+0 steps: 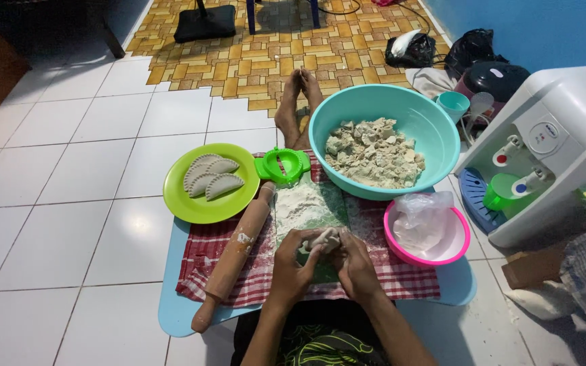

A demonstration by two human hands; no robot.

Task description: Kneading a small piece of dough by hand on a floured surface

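Note:
My left hand (293, 264) and my right hand (355, 263) are pressed together around a pale lump of dough (325, 239), held just above a floured green mat (308, 207) on a red checked cloth (201, 261). A wooden rolling pin (235, 254) lies diagonally to the left of my hands. Beyond it, a green plate (188, 203) carries several folded, crimped dumplings (210, 177). A green hinged dumpling press (283, 165) lies open by the plate. The teal bowl (428, 129) at the far right of the cloth holds chunks of pale filling.
A pink bowl (459, 247) with a clear plastic bag sits right of my hands. A white water dispenser (551, 149) with a green cup stands at the right, and a teal cup (453, 105) behind the bowl. My bare feet (298, 102) rest on the white tiles.

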